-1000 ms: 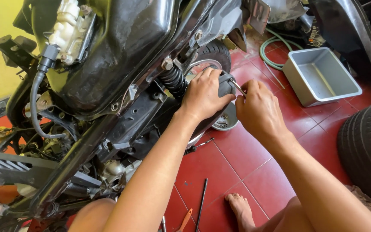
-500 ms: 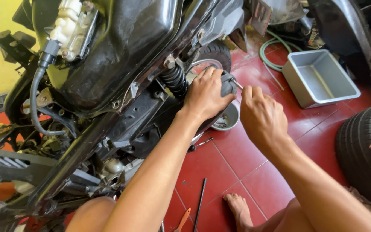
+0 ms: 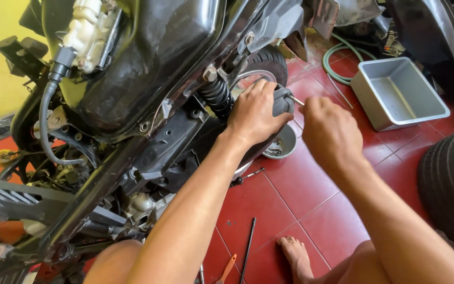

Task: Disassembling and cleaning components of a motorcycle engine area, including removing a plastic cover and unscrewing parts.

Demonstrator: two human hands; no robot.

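A stripped black scooter (image 3: 148, 68) fills the left and top of the head view. My left hand (image 3: 256, 113) grips a dark rounded part (image 3: 284, 100) beside the rear wheel (image 3: 266, 66), just right of the black shock spring (image 3: 216, 97). My right hand (image 3: 329, 131) is closed around a thin metal tool (image 3: 296, 101) whose tip touches that dark part. My bare foot (image 3: 298, 257) rests on the red tiles below.
A small metal bowl (image 3: 285, 143) with bolts sits on the floor under my hands. A grey plastic tub (image 3: 398, 92) stands at the right, a green hose (image 3: 337, 58) behind it, a tyre (image 3: 450, 184) at the right edge. A rod (image 3: 248, 250) and orange-handled tool (image 3: 227, 268) lie near my foot.
My right hand has pulled slightly back and to the right from the dark part, keeping the thin tool. My left hand stays gripping the part.
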